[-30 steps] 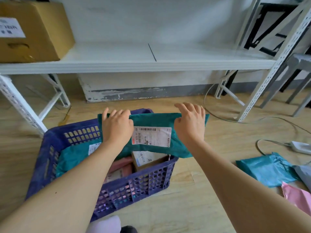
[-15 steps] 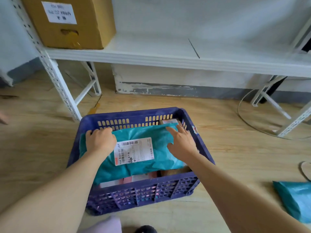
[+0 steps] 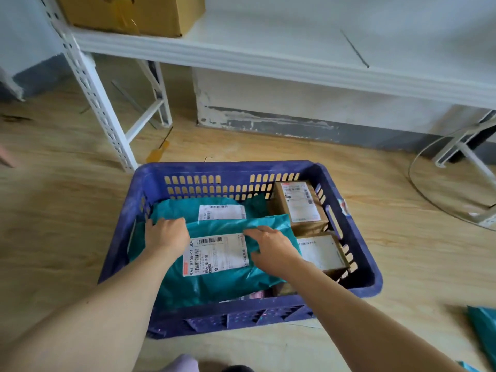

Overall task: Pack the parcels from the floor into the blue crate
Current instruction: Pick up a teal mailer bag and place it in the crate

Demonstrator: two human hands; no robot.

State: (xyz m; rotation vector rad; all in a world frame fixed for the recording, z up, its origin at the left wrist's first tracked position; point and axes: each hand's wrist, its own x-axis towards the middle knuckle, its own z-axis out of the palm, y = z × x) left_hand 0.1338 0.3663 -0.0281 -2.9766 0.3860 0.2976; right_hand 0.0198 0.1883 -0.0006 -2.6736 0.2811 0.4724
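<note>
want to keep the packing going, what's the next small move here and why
Probably let go and lift both hands out. The teal parcel already lies label-up inside the blue crate, on top of a second teal parcel, with the left hand and right hand on it. A teal bag waits on the floor at the right edge.

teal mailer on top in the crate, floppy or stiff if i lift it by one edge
Probably floppy: the mailer is thin film, wrinkled and dented near the right hand. Likely light, since it lies bent rather than flat. The glossy film may be slippery.
</note>
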